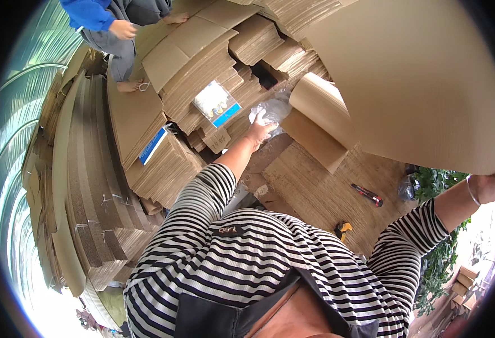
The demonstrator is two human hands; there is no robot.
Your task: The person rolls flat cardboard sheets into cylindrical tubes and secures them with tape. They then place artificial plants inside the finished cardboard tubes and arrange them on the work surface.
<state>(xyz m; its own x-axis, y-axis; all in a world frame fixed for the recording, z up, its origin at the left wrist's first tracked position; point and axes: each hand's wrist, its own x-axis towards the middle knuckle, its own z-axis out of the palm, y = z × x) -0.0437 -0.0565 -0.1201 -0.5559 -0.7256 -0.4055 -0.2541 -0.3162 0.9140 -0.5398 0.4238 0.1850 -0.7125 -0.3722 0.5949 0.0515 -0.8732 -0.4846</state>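
Note:
My left hand (pixel 258 136) reaches forward, its fingers closed on a crumpled clear plastic bag (pixel 276 109). That bag lies between stacked cardboard and a curled sheet of brown cardboard (pixel 322 107). Far out to the right, my right hand (pixel 487 189) is at the lower edge of a large cardboard sheet (pixel 411 84). Its fingers are hidden at the picture's dark rim, so its grip does not show. On the wooden surface (pixel 309 174) between my arms lies a red and black utility knife (pixel 367 195). Closer to my body is a yellow and black tool (pixel 343 230), partly covered.
Stacks of flat cardboard (pixel 202 73) rise ahead, with a blue and white printed box (pixel 217 105) on them. Tied cardboard bundles (pixel 98 169) stand at left. A barefoot person in blue (pixel 92 14) is on the stacks. Green leaves (pixel 439 186) hang at right.

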